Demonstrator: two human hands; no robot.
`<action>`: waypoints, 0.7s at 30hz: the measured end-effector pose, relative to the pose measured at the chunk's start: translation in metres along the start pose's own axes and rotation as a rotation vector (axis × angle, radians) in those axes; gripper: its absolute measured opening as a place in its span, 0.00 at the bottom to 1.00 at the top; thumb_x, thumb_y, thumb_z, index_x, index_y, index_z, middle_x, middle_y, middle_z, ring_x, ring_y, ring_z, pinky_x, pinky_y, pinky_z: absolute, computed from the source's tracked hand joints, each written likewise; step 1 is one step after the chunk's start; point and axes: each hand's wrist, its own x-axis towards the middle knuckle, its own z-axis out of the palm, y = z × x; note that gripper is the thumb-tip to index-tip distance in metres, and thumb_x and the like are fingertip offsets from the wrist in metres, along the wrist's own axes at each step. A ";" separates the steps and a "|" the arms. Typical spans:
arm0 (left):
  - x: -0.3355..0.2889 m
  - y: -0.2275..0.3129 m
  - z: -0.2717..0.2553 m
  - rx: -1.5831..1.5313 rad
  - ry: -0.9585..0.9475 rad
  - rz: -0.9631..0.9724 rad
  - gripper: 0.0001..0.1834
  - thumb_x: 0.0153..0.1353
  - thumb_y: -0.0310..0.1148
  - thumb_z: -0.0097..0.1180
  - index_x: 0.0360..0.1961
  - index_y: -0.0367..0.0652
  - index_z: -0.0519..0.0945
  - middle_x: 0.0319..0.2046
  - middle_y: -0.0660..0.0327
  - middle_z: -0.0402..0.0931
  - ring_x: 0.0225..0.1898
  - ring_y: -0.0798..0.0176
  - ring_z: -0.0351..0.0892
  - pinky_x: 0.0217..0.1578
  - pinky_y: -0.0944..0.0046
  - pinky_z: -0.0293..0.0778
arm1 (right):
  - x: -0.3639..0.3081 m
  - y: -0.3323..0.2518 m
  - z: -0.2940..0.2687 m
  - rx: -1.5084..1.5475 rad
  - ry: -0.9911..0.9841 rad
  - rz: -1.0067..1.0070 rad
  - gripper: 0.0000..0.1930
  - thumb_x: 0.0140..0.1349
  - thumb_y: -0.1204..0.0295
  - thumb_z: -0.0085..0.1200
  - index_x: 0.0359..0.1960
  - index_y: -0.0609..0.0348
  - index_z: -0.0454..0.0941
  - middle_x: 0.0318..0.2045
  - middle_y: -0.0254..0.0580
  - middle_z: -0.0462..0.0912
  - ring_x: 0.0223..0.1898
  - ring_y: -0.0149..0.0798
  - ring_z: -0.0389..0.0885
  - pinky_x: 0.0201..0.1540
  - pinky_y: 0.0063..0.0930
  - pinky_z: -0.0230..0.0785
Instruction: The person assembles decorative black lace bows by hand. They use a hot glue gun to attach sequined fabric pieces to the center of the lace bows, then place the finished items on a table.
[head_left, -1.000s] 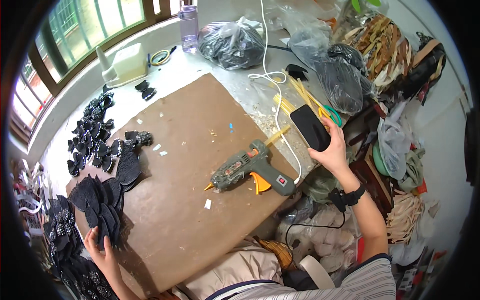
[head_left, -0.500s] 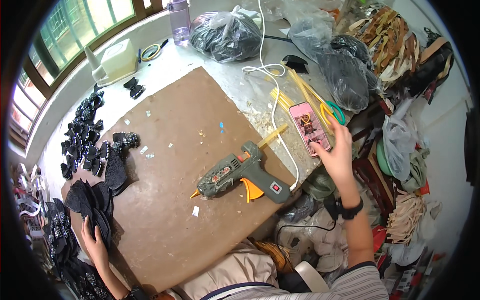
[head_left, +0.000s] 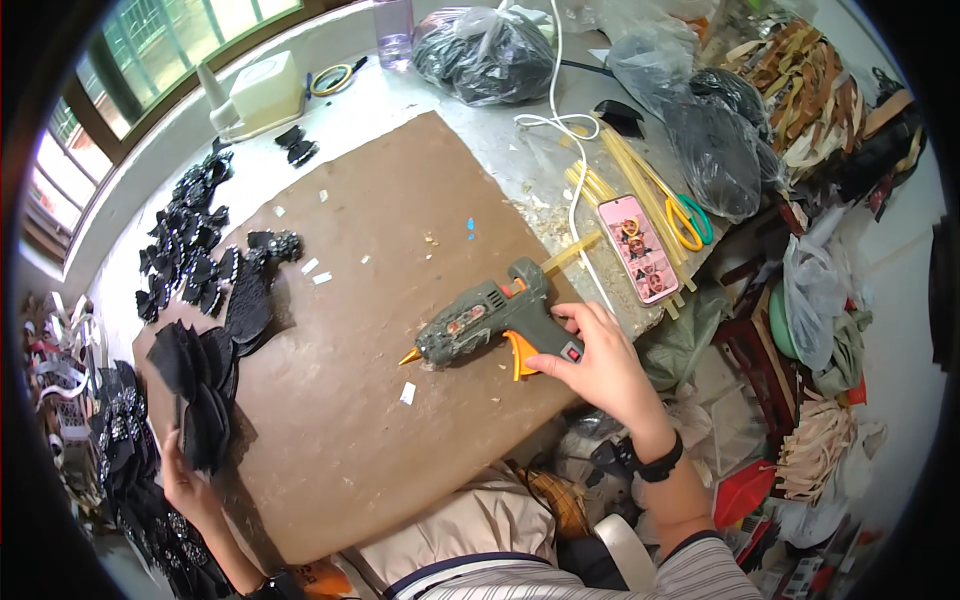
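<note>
A dark grey hot glue gun (head_left: 475, 318) with an orange trigger and nozzle lies on the brown board (head_left: 340, 420), a yellow glue stick (head_left: 572, 252) poking from its back. My right hand (head_left: 610, 370) closes around its handle, thumb by the trigger. At the board's left edge, my left hand (head_left: 187, 488) pinches the edge of a pile of black fabric pieces (head_left: 205, 400); some of its fingers are hidden. Above that pile lies another black piece (head_left: 250, 305) with a beaded end. Beaded black bows (head_left: 190, 240) are heaped farther up along the left.
A phone (head_left: 640, 250) with its screen lit lies right of the gun, near glue sticks (head_left: 630, 160) and scissors (head_left: 690, 222). A white cord (head_left: 577, 190) runs behind the gun. Plastic bags (head_left: 480, 60) and a squeeze bottle (head_left: 255, 95) stand at the back. Fabric strips (head_left: 790, 90) pile up right.
My right hand has left the phone and moved down-left onto the glue gun's handle. My left hand has shifted to the edge of the black pile, whose top piece has turned. The view has shifted slightly.
</note>
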 end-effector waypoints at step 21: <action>0.049 0.000 0.025 0.288 -0.228 -0.352 0.39 0.35 0.46 0.80 0.48 0.38 0.78 0.35 0.50 0.82 0.41 0.49 0.82 0.50 0.50 0.73 | -0.070 -0.073 0.012 1.480 -0.298 0.221 0.35 0.51 0.79 0.59 0.63 0.56 0.62 0.49 0.45 0.69 0.34 0.40 0.79 0.42 0.40 0.80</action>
